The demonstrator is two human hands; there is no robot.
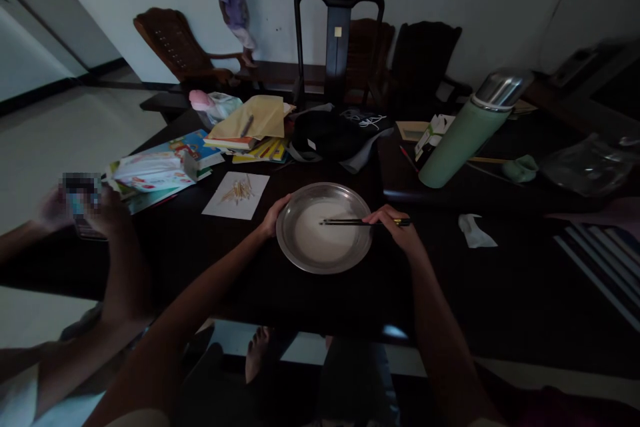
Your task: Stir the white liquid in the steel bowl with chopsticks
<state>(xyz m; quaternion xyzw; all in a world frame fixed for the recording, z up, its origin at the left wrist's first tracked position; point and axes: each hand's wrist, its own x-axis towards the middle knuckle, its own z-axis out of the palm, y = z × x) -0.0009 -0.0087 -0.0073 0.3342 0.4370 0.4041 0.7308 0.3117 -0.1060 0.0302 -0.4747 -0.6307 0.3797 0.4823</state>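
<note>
In the middle of the dark table stands a round metal basin [324,268] with a whitish contents [320,247], liquid or paste, I cannot tell which. My left hand [273,216] grips its left rim, the fingers partly hidden by the side of the basin. Over the right rim, my right hand [399,225] is closed on a pair of dark chopsticks [345,221]. Their tips point left and reach the whitish contents near its centre. A white sheet of paper [213,208] with several small thin sticks [239,191] lies to the left of the basin.
A green thermos [463,140] stands at the right, by a crumpled tissue [477,231]. Books [265,150], a packet [155,170] and a black bag [330,133] lie behind. Another person's hands [107,213] hold a phone at the left. A person [234,7] stands beyond the chairs.
</note>
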